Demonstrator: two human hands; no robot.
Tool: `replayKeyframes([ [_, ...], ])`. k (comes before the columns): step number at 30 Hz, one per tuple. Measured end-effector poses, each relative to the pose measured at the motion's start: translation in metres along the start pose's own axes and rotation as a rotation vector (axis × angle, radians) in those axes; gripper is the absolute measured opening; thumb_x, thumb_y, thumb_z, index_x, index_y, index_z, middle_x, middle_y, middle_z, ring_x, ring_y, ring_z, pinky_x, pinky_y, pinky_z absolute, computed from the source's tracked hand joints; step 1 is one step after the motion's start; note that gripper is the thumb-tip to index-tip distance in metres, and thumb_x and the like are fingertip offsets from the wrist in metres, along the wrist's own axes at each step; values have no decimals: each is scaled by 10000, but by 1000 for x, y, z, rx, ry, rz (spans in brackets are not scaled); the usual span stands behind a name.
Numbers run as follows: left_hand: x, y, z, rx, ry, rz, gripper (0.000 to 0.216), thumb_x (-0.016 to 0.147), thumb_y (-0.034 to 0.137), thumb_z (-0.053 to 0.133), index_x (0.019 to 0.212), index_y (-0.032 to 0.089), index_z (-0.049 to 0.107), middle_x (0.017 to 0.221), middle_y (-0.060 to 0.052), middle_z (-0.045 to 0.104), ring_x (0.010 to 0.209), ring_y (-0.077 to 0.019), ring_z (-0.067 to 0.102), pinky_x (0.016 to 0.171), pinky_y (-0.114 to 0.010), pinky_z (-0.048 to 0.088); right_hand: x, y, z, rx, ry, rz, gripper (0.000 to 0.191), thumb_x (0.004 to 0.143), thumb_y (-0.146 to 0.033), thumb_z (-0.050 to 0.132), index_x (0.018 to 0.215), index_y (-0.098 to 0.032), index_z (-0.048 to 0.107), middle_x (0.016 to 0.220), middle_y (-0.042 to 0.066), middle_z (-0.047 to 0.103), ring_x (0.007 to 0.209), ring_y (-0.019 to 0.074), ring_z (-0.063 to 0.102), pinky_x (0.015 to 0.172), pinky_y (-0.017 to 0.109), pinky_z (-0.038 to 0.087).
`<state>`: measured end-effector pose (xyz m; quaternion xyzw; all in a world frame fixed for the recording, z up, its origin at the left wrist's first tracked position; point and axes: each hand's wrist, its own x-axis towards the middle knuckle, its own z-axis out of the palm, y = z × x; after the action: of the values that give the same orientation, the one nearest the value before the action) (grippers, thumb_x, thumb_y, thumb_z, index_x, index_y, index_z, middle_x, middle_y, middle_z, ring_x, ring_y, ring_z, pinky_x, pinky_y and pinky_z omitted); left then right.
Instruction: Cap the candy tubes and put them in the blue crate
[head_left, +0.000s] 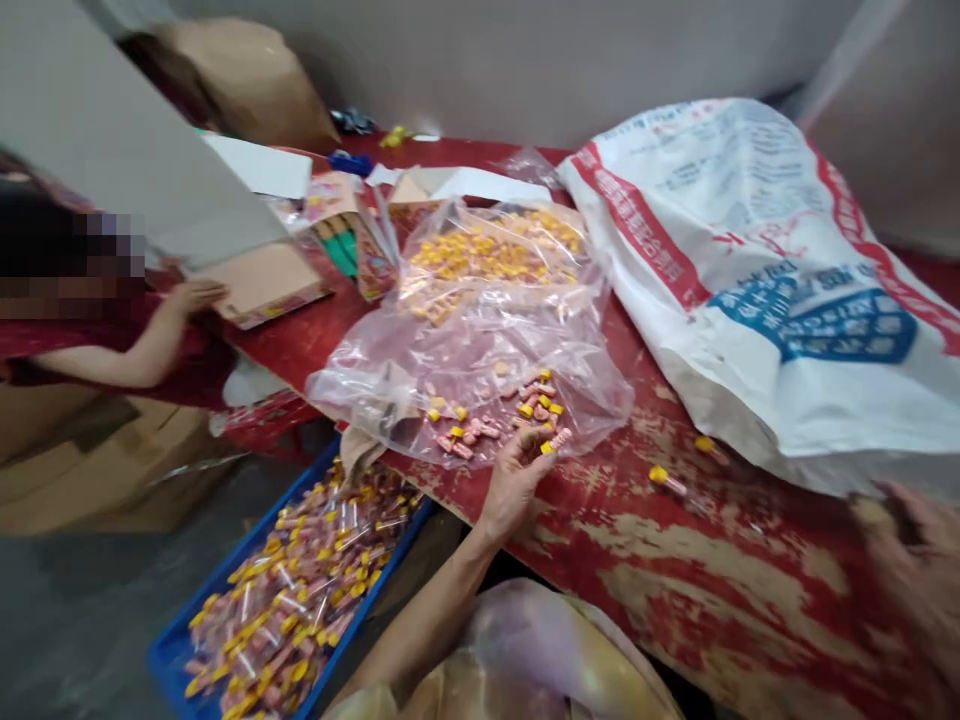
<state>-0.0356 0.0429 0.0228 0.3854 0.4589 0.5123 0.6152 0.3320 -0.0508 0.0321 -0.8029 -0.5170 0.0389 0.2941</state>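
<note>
My left hand [516, 478] reaches up over the worn red table [675, 580] to the near edge of a clear plastic bag [480, 330]. Its fingertips are closed around small pink pieces with yellow caps [556, 440]. More of these pieces [480, 430] lie loose on the plastic, and a large heap of yellow ones [487, 250] fills the far part of the bag. My right hand [919, 560] is a blur at the right edge, low over the table beside a white sack. Its fingers cannot be made out.
A big white woven sack [750, 270] with red and blue print covers the right of the table. A blue crate [176, 645] of packed tubes stands below the table's left edge. A co-worker's hand [196, 295] rests on a cardboard box [266, 285]. Two loose pieces [660, 477] lie near the sack.
</note>
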Motion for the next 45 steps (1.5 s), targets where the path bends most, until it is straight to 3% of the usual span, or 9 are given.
replayKeyframes([
  [3,-15,-11,19,6,-132,-83,323,659,294,775,906,177,604,840,8,628,789,-115,595,751,-231,458,-39,-32,14,263,-215,73,370,816,-496,577,1090,-251,617,995,99,650,805,211,612,695,346,477],
  [8,-30,-15,39,233,-384,-73,210,727,316,712,860,156,684,847,-34,626,784,-139,570,718,-249,453,-68,-80,50,446,-325,-251,229,869,-342,540,1037,-202,611,990,61,629,899,177,597,766,289,480],
  [11,-35,-18,40,261,-348,-12,177,720,292,713,849,171,709,855,-34,613,814,-144,563,738,-250,450,-70,-82,59,460,-402,-372,236,882,-249,504,1095,-193,586,1023,69,605,941,169,582,792,277,474],
  [14,-38,-23,40,137,-254,-115,231,681,294,749,868,174,684,825,-10,611,757,-121,563,707,-233,456,-70,-81,59,459,-471,-409,252,882,-225,495,1121,-202,572,1032,66,592,935,164,580,794,272,473],
  [20,-47,-33,48,-65,-187,-237,265,643,295,785,812,161,630,732,21,627,668,-99,570,678,-222,474,-82,-100,67,488,-386,-348,202,900,-300,511,1047,-180,581,957,65,607,856,158,589,736,266,484],
  [31,-64,-41,49,61,-185,-210,252,763,260,615,987,171,690,910,-36,692,870,-167,623,847,-287,478,-95,-115,84,358,-235,-403,206,937,-315,458,1053,-174,552,895,62,624,794,158,610,713,279,492],
  [35,-55,-47,48,208,-277,-162,228,784,212,561,971,176,685,917,-51,683,880,-181,617,854,-317,476,-92,-115,80,185,-299,-424,222,958,-315,409,1003,-162,565,843,59,607,743,160,597,675,279,460],
  [39,-46,-52,47,500,-389,74,223,787,128,513,882,184,708,987,-82,626,960,-199,579,902,-350,450,-75,-126,65,-380,-596,-417,222,953,-289,413,876,-172,585,841,62,603,640,165,590,526,273,338],
  [45,-44,-46,42,471,-262,83,218,802,137,506,948,174,663,1062,-91,584,1001,-191,570,844,-307,460,-54,-152,59,-636,-874,-398,242,908,-86,358,952,-146,589,930,119,622,756,221,645,550,288,337],
])
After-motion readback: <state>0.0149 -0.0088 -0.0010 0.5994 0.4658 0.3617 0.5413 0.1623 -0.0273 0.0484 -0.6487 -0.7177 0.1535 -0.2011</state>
